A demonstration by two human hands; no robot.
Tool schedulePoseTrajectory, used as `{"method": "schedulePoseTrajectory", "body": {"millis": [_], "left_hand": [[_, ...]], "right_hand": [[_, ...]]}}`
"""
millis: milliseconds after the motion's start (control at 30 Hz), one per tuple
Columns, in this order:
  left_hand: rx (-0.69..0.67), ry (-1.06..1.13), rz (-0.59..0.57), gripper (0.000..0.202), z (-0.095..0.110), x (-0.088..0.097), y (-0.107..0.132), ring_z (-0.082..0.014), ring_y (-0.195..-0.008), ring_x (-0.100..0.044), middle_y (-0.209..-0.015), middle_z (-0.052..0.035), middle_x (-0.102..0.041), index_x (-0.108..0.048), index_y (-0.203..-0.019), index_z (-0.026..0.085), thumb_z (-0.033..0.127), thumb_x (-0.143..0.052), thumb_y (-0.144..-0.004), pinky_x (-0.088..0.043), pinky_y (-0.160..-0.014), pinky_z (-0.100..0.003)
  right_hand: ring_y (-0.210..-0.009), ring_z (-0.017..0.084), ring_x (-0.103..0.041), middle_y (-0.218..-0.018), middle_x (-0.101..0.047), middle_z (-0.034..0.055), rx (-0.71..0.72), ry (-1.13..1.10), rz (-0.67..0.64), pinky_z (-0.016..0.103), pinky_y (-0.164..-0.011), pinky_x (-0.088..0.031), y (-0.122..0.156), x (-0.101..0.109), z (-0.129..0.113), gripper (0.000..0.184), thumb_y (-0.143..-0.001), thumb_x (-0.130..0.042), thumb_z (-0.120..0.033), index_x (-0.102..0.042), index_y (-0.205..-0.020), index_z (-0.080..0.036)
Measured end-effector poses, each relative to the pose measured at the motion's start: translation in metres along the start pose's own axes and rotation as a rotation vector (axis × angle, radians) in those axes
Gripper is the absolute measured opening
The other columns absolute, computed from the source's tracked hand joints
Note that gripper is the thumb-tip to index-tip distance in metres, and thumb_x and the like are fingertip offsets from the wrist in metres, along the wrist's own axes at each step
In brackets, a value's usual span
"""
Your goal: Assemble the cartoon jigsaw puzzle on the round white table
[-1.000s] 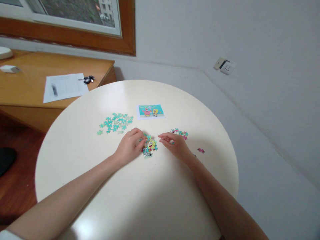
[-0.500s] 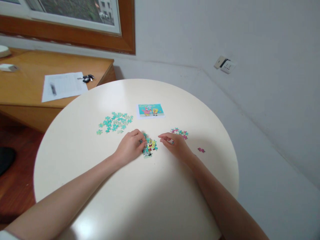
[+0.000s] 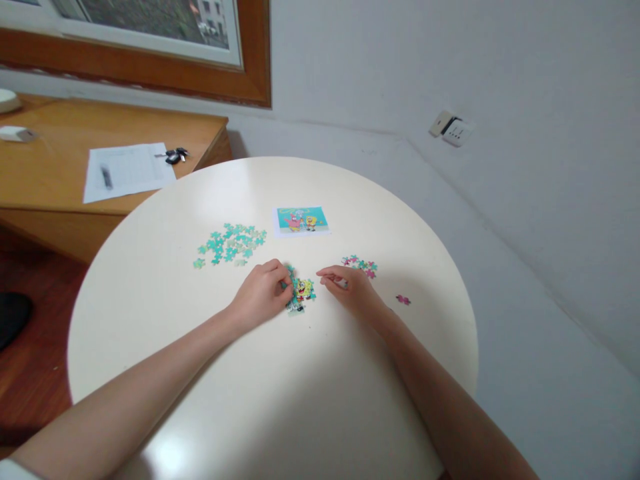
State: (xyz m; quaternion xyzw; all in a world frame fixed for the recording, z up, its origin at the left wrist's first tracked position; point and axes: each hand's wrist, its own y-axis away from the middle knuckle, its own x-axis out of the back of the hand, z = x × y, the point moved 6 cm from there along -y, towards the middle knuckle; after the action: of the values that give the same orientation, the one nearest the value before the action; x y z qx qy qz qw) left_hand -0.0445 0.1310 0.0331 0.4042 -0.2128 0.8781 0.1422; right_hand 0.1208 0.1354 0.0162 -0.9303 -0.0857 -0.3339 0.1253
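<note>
The left hand (image 3: 260, 293) has drawn its fingertips in slightly against the left edge of the joined puzzle patch (image 3: 301, 291) at mid-tabletop (image 3: 280, 387). The right hand (image 3: 350, 290) stays half-curled just right of it. Whether either pinches a piece, I cannot tell. The patch looks thin, light and easily knocked apart, so it is best pinched at its edges.

Soft even light, glare near edge

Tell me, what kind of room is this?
Probably a room in a home or small office. A wooden desk with paper and keys sits below a window, and jigsaw pieces lie on a round table.
</note>
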Motion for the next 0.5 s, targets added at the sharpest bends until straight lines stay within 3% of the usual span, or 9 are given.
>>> {"method": "schedulePoseTrajectory", "body": {"millis": [500], "left_hand": [[-0.036,-0.053,-0.008,0.012,0.0037,0.0015,-0.0013,-0.0136,-0.063,-0.053,-0.066,-0.0018,-0.056,-0.057,-0.061,0.017,0.012,-0.050,-0.069,-0.042,-0.064,-0.027]], "right_hand": [[-0.071,0.015,-0.065,-0.079,-0.072,0.0037,-0.003,-0.003,-0.007,0.026,-0.066,-0.051,0.0002,-0.0011,0.0009,0.020,-0.076,-0.051,-0.020,-0.069,-0.085,-0.020]]}}
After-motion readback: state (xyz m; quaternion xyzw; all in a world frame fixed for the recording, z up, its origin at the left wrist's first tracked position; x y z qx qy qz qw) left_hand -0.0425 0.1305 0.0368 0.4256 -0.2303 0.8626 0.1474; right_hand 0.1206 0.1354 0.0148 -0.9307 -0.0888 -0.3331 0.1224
